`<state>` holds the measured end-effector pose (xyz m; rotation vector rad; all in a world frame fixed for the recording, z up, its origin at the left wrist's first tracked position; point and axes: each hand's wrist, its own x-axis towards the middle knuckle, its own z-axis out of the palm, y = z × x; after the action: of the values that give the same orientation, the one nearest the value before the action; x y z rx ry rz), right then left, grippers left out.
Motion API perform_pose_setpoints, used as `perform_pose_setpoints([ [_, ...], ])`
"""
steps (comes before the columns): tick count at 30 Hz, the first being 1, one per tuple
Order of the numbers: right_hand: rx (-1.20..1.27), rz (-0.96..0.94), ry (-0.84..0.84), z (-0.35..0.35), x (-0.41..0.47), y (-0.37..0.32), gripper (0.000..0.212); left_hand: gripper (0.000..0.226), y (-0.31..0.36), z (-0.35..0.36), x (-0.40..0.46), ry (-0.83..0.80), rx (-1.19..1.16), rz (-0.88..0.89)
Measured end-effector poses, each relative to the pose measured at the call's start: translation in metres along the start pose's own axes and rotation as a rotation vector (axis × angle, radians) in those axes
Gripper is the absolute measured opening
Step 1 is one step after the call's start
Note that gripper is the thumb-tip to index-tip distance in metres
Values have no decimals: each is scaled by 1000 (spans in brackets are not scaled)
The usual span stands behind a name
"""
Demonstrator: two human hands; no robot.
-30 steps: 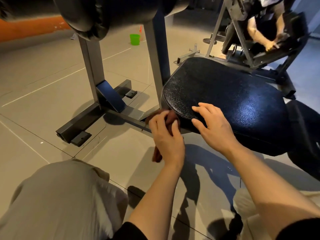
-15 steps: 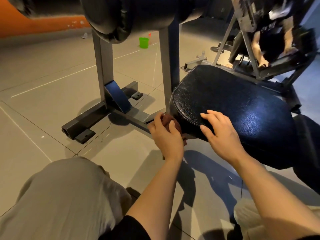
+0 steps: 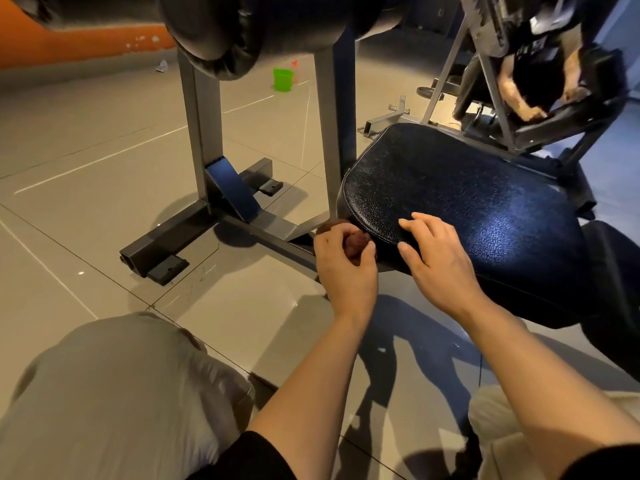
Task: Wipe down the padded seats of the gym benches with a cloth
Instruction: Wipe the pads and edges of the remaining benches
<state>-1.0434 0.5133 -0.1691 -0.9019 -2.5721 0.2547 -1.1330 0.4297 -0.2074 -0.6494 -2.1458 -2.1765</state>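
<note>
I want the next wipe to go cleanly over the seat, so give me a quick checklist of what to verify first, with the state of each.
1. Cloth in hand: ok, the left hand grips it bunched.
2. Cloth on the padding: ok, it sits at the near left corner of the seat.
3. Seat steadied: ok, the right hand rests over the front edge.
4. Seat top free of objects: ok, only the right fingers lie on it.
5. Cloth damp or clean: cannot tell.
6. Frame post stands close beside the corner: not ok for a wide leftward stroke.
</note>
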Motion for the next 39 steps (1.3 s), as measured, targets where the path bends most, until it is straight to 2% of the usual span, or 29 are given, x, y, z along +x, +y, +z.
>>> perform_pose_setpoints([
  [4, -11, 1, -21, -2, 1, -1, 40, 34, -2, -5, -26, -210, -2, 48],
  [9, 16, 17, -34, -4, 0, -3, 40, 35, 5, -10, -23, -35, -5, 63],
  [12, 11, 19, -49, -4, 0, -3, 41, 36, 3, -7, -16, -142, 21, 76],
  [14, 16, 19, -56, -6, 0, -3, 41, 31, -4, -6, -18, -169, 46, -25],
  [17, 15, 12, -59, -9, 0, -3, 40, 26, -12, -9, -20, -57, 78, -200],
  [19, -38, -6, -57, -13, 7, -2, 37, 29, -5, -7, -14, 22, 42, -83],
  [22, -117, -40, -61, -20, 19, -1, 31, 32, 3, -2, -5, -1, 13, 88],
  [26, -124, -66, 1, -17, 28, -6, 26, 30, -5, 0, 4, 6, 1, 10],
  [29, -180, -84, -21, -15, 37, -8, 29, 25, -10, -2, 18, -7, 5, -97],
  [31, -122, -92, -38, -16, 43, -9, 34, 26, -12, -4, 27, 7, 2, -180],
  [35, -4, -171, 19, -2, 50, -14, 34, 31, -15, 0, 29, -10, -42, -71],
  [39, 13, -164, 66, 10, 58, -15, 28, 29, -28, 2, 38, -20, -44, -158],
])
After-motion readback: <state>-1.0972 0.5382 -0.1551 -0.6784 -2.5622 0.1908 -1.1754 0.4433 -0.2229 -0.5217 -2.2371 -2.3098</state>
